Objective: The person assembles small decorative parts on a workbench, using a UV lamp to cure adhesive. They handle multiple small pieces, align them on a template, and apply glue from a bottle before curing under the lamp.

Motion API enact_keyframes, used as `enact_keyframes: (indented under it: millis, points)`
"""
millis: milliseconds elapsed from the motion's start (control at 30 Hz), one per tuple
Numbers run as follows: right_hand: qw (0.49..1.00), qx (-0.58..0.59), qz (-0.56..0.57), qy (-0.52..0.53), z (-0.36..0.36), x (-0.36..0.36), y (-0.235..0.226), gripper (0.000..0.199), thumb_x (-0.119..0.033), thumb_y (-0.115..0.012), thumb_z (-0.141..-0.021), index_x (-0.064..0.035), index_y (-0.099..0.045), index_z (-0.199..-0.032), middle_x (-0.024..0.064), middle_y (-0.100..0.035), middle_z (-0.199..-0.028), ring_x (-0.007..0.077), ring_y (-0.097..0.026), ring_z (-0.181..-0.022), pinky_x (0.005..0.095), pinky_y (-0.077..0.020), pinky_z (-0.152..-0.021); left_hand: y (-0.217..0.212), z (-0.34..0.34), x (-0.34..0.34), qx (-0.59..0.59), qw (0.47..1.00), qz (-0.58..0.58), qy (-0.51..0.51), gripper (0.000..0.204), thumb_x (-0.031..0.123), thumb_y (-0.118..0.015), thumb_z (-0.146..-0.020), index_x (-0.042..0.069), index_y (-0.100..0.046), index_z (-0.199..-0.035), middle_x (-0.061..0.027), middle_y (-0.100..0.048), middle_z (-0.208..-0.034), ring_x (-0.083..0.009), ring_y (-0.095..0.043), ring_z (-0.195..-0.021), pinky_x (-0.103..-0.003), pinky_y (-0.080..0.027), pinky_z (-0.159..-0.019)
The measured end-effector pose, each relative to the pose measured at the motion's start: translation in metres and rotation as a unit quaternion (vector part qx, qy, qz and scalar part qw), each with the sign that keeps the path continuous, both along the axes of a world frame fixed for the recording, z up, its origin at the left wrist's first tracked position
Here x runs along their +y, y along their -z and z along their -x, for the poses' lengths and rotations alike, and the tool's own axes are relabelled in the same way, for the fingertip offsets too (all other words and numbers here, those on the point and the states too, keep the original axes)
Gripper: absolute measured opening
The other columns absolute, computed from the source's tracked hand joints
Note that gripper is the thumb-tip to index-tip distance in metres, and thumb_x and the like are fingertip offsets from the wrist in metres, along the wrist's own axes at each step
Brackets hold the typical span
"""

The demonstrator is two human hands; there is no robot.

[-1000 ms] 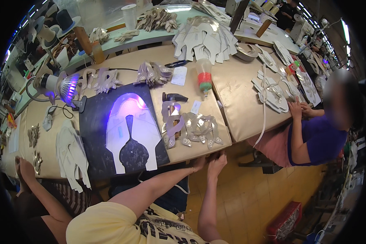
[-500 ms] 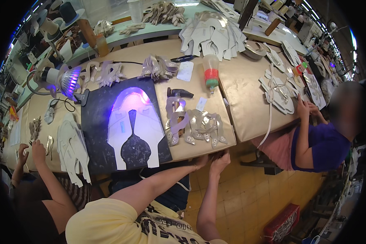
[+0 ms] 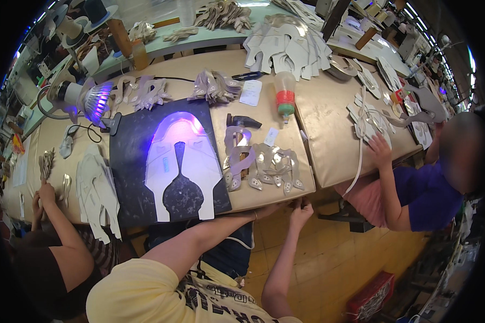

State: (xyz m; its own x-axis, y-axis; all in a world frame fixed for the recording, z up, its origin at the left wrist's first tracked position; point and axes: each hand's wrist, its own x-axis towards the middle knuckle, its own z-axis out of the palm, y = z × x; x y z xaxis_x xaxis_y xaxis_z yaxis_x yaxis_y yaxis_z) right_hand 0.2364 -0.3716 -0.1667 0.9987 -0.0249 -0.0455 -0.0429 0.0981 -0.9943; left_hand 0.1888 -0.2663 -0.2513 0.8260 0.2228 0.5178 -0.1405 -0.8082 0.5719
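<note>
My left hand (image 3: 270, 209) lies along the front edge of the tan work table (image 3: 264, 198), my forearm stretched across my lap. My right hand (image 3: 300, 209) reaches up to the same edge right beside it, fingers bunched against the rim. What the fingers hold is too small to make out. Just beyond the hands lies a cluster of silvery cut shoe pieces (image 3: 261, 164). To their left a black mat (image 3: 129, 161) carries a white shoe upper (image 3: 191, 161) lit violet by a small lamp (image 3: 94, 99).
A squeeze bottle with a red and green band (image 3: 284, 92) stands behind the silvery pieces. Stacks of white cut pieces (image 3: 293, 46) fill the far table. A person in purple (image 3: 425, 194) works at the right, another person's hands (image 3: 44, 191) at the left. A red crate (image 3: 372, 296) sits on the floor.
My view has tipped down and closer to the table. Both hands stay at the front edge, the right one now nearer the left. The person at the left has brought both hands onto the table.
</note>
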Motion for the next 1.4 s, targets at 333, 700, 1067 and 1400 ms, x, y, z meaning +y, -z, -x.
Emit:
enact_keyframes:
  millis: [333,700,1067,1400]
  points:
    - [0.988,0.099,0.014,-0.116,-0.018,-0.027,0.007,0.018,-0.013,-0.063,-0.095,0.0001,-0.062,-0.083,0.0049,-0.062,-0.069,0.0093,-0.053,-0.051,0.0247,-0.0416,-0.047,-0.035,-0.005,0.011,0.028,0.999,-0.004,0.036,0.045,0.035,-0.061,-0.092,0.006,-0.054,-0.126,-0.0216,-0.057,-0.117,-0.0378,-0.058,-0.104,-0.047,-0.046,-0.091]
    - [0.996,0.072,-0.023,0.057,0.017,0.003,0.004,0.032,-0.011,-0.063,-0.095,-0.0013,-0.051,-0.123,0.0093,-0.064,-0.093,0.0152,-0.061,-0.072,0.0303,-0.0526,-0.061,-0.043,-0.011,0.007,0.06,0.996,0.012,0.062,0.043,0.034,-0.061,-0.092,0.006,-0.056,-0.123,-0.0209,-0.059,-0.112,-0.0374,-0.06,-0.1,-0.047,-0.047,-0.088]
    - [0.982,0.159,0.06,-0.078,0.036,-0.031,0.006,0.01,-0.01,-0.061,-0.095,-0.0034,-0.063,-0.102,0.0014,-0.061,-0.088,0.0101,-0.057,-0.075,0.0253,-0.0471,-0.065,-0.053,-0.011,0.001,0.06,0.996,-0.033,0.049,0.04,0.034,-0.061,-0.091,0.007,-0.058,-0.121,-0.0202,-0.061,-0.108,-0.037,-0.062,-0.095,-0.047,-0.049,-0.084]
    - [0.924,0.258,-0.279,-0.035,0.033,0.002,0.018,0.015,-0.007,-0.057,-0.096,-0.0034,-0.06,-0.111,0.0085,-0.066,-0.104,0.0192,-0.065,-0.093,0.0318,-0.0543,-0.08,-0.062,0.002,0.014,0.021,0.984,-0.175,-0.008,0.036,0.033,-0.061,-0.09,0.007,-0.062,-0.115,-0.0193,-0.063,-0.101,-0.0366,-0.064,-0.088,-0.047,-0.05,-0.078]
